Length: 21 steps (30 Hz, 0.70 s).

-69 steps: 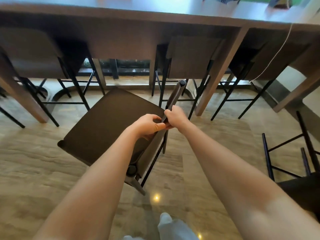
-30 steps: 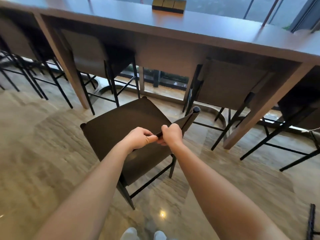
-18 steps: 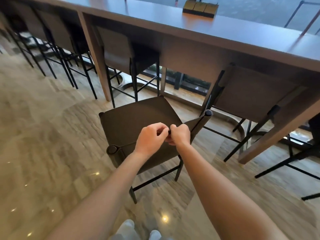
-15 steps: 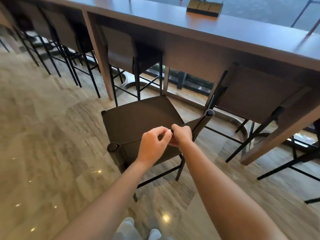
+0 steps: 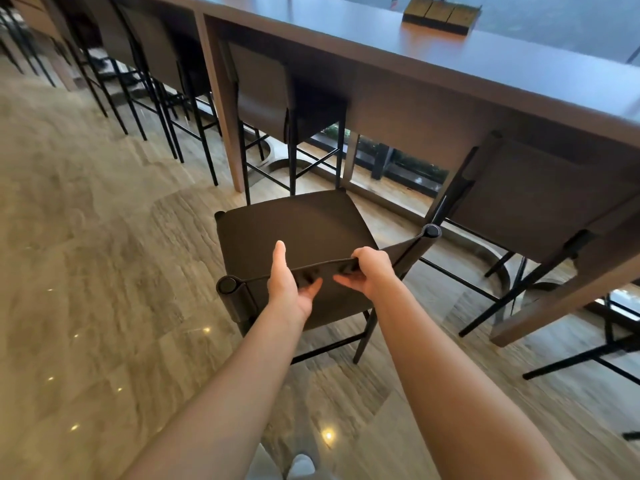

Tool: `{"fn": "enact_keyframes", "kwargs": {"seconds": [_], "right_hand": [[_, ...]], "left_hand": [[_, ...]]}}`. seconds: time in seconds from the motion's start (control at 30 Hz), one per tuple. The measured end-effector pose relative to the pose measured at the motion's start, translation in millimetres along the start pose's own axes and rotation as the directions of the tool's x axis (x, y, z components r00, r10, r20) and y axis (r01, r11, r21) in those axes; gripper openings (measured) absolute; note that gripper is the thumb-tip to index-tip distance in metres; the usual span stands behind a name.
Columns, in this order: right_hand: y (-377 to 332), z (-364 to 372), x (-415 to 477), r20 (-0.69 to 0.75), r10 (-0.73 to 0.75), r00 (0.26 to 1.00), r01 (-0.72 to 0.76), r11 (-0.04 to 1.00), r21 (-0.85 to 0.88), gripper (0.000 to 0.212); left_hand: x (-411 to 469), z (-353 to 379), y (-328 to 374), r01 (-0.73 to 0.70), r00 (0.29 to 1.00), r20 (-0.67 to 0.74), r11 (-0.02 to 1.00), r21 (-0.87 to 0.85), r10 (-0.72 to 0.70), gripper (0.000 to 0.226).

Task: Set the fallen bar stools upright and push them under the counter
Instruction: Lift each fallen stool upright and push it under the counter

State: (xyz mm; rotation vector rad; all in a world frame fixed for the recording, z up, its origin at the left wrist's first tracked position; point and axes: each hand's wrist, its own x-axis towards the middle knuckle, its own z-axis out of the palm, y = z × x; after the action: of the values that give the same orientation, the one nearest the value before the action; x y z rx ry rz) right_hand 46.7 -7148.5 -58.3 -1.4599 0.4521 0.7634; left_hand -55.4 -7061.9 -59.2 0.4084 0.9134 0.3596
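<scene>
Loosened the left hand (image 5: 287, 282) since half a second ago: no longer pinches the backrest (image 5: 332, 299) of the bar stool (image 5: 294, 230), now lies across its top edge with fingers (image 5: 279, 249) straight and released, pointing out over the seat, thumb on the near face. Grips that same top edge with the right hand (image 5: 370, 271), fingers curled over to the far side, thumb pressed on the near side. Moved the two hands a little apart along the edge, after holding them knuckle to knuckle. Has the bar stool upright on the floor (image 5: 104, 271), seat turned toward the table (image 5: 450, 64), out in front of it and not yet pushed under. Faces the gap between the left stool (image 5: 263, 95) and the right stool (image 5: 536, 195), both already tucked beneath the table. Shows a row of small wooden blocks (image 5: 440, 13) on the far side of the table top.
</scene>
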Motion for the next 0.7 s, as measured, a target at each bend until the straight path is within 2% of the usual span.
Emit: {"fn": "enact_keyframes", "kwargs": {"seconds": [0.1,0.2,0.37,0.53,0.7], "right_hand": [[-1.1,0.2,0.3,0.02,0.062,0.998,-0.063,0.996,0.056,0.01],[-2.3,1.0,0.5,0.023,0.09,0.996,-0.091,0.994,0.061,0.006],[-13.4,0.6,8.7,-0.036,0.093,0.995,-0.086,0.983,0.162,0.026],[-19.1,4.4,12.9,-0.049,0.095,0.994,-0.089,0.99,0.114,0.027],[-18.4,3.2,18.6,-0.055,0.134,0.989,-0.123,0.977,0.176,0.031]], "left_hand": [[1.8,3.7,-5.3,-0.022,0.996,-0.086,0.998,-0.055,0.017,0.056],[4.1,1.1,-2.3,-0.007,0.994,-0.109,0.998,-0.064,0.0,0.049],[5.4,3.4,2.4,0.012,0.99,-0.144,1.0,-0.025,-0.015,0.044],[5.2,6.0,1.8,0.016,0.987,-0.163,1.0,-0.009,-0.017,0.04],[7.4,7.9,-3.5,0.002,0.98,-0.199,1.0,-0.001,-0.002,0.042]]}}
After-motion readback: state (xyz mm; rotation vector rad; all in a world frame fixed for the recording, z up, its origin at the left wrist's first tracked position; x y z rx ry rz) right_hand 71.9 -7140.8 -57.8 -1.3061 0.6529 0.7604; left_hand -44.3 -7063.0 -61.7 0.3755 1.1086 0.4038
